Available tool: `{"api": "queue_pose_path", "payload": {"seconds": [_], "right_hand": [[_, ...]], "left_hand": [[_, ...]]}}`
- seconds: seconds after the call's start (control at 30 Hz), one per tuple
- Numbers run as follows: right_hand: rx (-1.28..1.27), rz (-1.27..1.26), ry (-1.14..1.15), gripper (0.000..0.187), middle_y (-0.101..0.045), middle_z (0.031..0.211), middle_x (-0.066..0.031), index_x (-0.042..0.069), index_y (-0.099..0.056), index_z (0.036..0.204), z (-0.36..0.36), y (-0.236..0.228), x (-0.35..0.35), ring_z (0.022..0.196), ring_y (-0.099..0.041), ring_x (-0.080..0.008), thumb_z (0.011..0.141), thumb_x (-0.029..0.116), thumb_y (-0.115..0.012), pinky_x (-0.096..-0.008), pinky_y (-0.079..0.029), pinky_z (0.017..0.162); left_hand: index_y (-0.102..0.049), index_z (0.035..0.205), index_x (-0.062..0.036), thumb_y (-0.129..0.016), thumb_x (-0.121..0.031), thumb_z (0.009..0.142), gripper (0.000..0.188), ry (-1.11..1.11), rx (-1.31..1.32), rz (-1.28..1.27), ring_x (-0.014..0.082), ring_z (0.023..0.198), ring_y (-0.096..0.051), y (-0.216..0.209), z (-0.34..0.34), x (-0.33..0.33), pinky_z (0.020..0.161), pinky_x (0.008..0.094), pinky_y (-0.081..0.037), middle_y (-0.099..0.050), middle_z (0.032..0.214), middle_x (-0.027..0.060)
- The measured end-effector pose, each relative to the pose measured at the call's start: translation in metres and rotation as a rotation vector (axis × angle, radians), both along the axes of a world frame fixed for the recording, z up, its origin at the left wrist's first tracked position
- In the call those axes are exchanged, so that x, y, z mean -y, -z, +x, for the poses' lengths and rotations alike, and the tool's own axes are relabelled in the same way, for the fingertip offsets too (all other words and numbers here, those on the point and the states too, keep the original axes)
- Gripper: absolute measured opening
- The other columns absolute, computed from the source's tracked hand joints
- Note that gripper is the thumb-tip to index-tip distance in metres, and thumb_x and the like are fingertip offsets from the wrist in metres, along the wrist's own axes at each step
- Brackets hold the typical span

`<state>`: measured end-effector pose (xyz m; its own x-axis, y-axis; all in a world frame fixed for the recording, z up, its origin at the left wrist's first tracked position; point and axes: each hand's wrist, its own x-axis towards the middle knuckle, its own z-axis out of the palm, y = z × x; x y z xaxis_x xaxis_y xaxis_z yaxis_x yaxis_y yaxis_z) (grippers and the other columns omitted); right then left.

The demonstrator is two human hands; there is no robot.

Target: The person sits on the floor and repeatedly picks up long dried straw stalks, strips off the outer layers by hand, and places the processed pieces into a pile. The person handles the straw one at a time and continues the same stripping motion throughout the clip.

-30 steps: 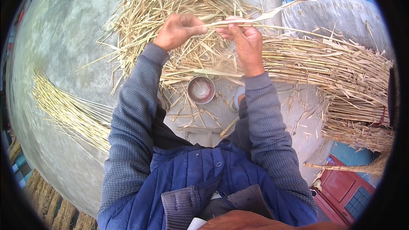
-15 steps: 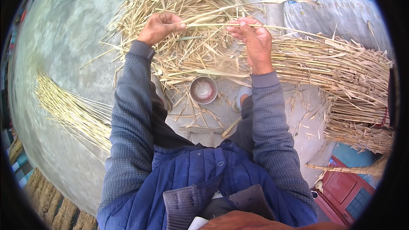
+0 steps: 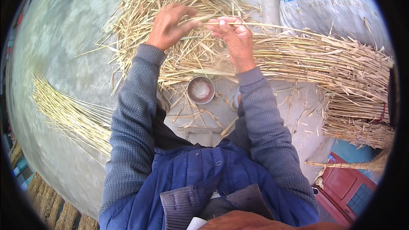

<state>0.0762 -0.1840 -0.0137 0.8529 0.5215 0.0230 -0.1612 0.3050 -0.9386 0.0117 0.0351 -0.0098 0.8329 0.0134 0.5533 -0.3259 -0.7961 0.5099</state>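
A long, thin straw-coloured stalk [image 3: 277, 26] runs from between my hands out to the right, over a bundle of similar stalks. Thumb and fingers of my right hand [image 3: 236, 40] pinch it near its left end. Right beside them, the curled fingers and thumb of my left hand [image 3: 170, 27] are at that same end, partly smeared by motion. Beneath both hands lies a loose heap of dry leaves and husks [image 3: 145, 12]. The bundle of leafy stalks [image 3: 306, 57] spreads to the right of my right hand.
A small metal bowl [image 3: 201, 90] stands on the floor between my feet. Thin bare stalks [image 3: 70, 113] lie at the left. A white and blue sack [image 3: 328, 12] sits at the far right. Nearer on the right are another bundle [image 3: 358, 133] and a red wooden item [image 3: 343, 183].
Both hands have come closer together, the left moving right and the right moving left. A leaf strip that stretched rightward above the stalk no longer shows there.
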Motion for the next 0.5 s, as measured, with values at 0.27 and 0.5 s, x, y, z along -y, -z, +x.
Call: {"api": "queue_pose_path", "payload": {"seconds": [0.27, 0.5], "right_hand": [[-0.031, -0.06, 0.193, 0.026, -0.072, 0.099, -0.0163, -0.002, -0.06, 0.11, 0.019, -0.01, 0.021, 0.089, -0.073, -0.021, 0.095, 0.017, -0.07, -0.0294, -0.061, 0.077], [-0.035, -0.053, 0.042, 0.031, -0.073, 0.101, -0.0162, -0.005, -0.062, 0.112, -0.003, -0.006, 0.0, 0.085, -0.072, -0.019, 0.095, 0.019, -0.071, -0.028, -0.06, 0.074]], "left_hand": [[-0.073, 0.087, -0.0092, -0.077, -0.024, 0.081, 0.016, -0.101, -0.416, -0.033, 0.0261, 0.071, -0.068, -0.015, -0.018, -0.041, 0.065, 0.0385, -0.051, -0.071, 0.078, 0.0093], [-0.073, 0.096, -0.0009, -0.079, -0.026, 0.086, 0.027, 0.085, -0.349, -0.285, 0.015, 0.076, -0.066, -0.006, 0.0, 0.017, 0.069, 0.0306, -0.052, -0.071, 0.082, 0.0083]]}}
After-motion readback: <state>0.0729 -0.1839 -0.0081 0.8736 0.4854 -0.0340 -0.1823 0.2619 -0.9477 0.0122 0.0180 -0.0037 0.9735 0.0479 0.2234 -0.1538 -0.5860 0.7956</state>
